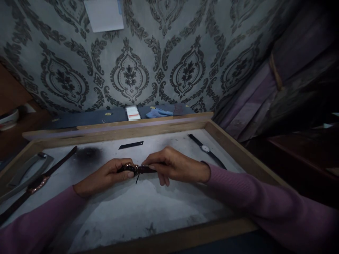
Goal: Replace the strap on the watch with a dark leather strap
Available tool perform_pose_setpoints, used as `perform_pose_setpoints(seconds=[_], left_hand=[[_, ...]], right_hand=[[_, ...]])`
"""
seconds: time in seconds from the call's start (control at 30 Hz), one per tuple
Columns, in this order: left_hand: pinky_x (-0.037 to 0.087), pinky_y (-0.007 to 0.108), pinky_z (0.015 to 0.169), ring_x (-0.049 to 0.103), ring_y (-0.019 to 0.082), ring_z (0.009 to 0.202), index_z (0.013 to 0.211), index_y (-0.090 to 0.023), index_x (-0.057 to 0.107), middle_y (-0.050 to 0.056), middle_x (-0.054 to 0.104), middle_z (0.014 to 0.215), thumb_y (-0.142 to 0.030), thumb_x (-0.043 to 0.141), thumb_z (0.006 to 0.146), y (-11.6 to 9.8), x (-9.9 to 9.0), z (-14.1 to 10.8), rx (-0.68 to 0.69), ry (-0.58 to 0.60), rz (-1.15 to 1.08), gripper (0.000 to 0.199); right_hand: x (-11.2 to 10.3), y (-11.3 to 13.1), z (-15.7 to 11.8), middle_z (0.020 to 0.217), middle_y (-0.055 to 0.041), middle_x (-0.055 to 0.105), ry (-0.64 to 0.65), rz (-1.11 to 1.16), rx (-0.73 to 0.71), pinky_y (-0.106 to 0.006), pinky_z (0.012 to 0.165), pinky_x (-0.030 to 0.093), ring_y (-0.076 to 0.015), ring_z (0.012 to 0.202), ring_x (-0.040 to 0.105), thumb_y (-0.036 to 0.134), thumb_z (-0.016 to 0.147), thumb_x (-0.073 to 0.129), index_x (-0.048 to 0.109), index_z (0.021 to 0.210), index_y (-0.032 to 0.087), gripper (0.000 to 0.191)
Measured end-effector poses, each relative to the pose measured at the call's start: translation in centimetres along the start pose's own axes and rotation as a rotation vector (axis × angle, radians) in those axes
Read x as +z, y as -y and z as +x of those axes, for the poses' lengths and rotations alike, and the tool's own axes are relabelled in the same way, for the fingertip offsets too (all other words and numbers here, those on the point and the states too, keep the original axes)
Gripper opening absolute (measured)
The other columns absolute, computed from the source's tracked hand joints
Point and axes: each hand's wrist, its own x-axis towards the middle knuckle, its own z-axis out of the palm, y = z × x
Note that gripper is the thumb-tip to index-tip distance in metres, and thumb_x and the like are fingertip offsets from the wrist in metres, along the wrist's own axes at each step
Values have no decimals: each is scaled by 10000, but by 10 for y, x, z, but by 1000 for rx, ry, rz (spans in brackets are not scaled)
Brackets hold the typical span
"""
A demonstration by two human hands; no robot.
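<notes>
Just above the white bottom of a wooden-framed tray (169,122), my left hand (107,176) is closed around the dark case of a wristwatch (131,168) with rose-gold edges. My right hand (172,164) pinches the watch's dark brown strap (145,169) close to the case. Whether a small tool is between those fingertips, I cannot tell. A thin dark sliver (137,178) points down beside the case; its kind is unclear. Behind the hands lies a dark snap-off knife blade (131,145).
In the tray, a brown-strapped watch (38,184) and a grey bent band (31,169) lie left, and a white-dialled watch (205,149) lies right. Beyond the rim are a blue cloth (159,113) and a small white packet (132,113). A curtain (254,95) hangs right.
</notes>
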Motion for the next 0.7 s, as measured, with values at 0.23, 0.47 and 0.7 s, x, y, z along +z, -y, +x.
perform_pose_setpoints(seconds=[0.23,0.47,0.7], left_hand=[[255,256,577,317,126,633,734,-181,468,-39,349,681,-427,503,896,2,-1,-1,-9,-2,-3,296],[258,253,582,321,126,636,738,-178,473,-38,356,685,-420,498,900,4,-2,0,11,-6,18,292],[249,254,574,319,127,634,739,-183,474,-35,355,683,-414,501,898,1,0,0,-5,4,13,281]], right_hand=[[-1,0,0,493,35,555,1,39,11,-171,448,483,-85,432,567,99,919,417,630,1074,54,267],[-1,3,0,481,48,544,-1,46,31,-155,444,480,-74,407,563,72,911,402,632,1062,63,275],[0,-3,0,459,53,534,-2,35,-3,-142,422,469,-67,395,554,85,914,412,633,1040,65,255]])
